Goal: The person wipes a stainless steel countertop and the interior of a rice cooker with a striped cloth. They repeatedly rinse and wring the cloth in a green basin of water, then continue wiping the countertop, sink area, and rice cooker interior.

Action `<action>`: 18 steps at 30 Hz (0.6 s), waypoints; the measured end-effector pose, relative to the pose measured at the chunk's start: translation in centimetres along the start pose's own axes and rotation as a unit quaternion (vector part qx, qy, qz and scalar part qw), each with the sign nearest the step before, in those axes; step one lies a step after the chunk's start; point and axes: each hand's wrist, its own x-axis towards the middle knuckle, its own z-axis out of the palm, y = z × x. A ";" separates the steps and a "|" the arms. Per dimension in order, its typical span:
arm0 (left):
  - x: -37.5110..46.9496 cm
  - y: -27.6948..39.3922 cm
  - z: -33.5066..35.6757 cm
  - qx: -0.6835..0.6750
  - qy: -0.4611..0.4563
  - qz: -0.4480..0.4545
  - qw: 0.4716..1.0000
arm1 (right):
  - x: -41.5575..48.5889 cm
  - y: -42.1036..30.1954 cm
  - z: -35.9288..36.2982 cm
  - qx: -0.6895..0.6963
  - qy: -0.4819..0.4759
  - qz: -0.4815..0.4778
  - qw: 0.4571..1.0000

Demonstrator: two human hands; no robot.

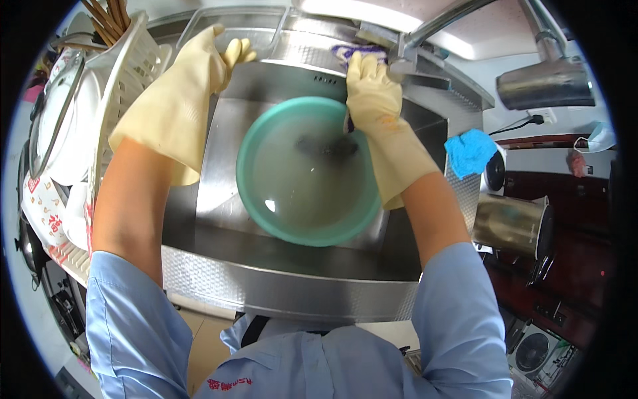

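Both my hands wear cream rubber gloves. My right hand (374, 90) lies with its fingers on a purple and white cloth (360, 50) at the sink's back ledge, beside the faucet base; the palm side is hidden. My left hand (232, 55) is at the back left rim, near a clear plastic tray (239, 32), its fingers apart and nothing visible in them. Between my arms a green plastic basin (306, 239) of cloudy water stands in the stainless steel sink (219, 149). Something dark shows in the water, too blurred to name.
A white plastic dish rack (129, 75) with plates, a glass lid and chopsticks stands at the left. A bright blue cloth (471, 152) lies on the right ledge. The metal faucet (443, 22) reaches over the back right. A steel pot (508, 224) is farther right.
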 end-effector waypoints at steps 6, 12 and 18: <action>1.0 -0.8 -5.4 -0.074 -0.167 0.047 0.982 | 0.6 -0.4 0.0 -0.026 0.005 -0.010 1.000; -6.3 -7.1 -11.3 0.130 -0.176 0.200 0.955 | 0.6 0.1 -1.0 -0.023 -0.017 0.018 0.999; -11.9 -16.3 -23.2 0.500 -0.097 0.332 0.794 | -4.0 -1.2 -7.5 0.505 -0.277 0.167 0.800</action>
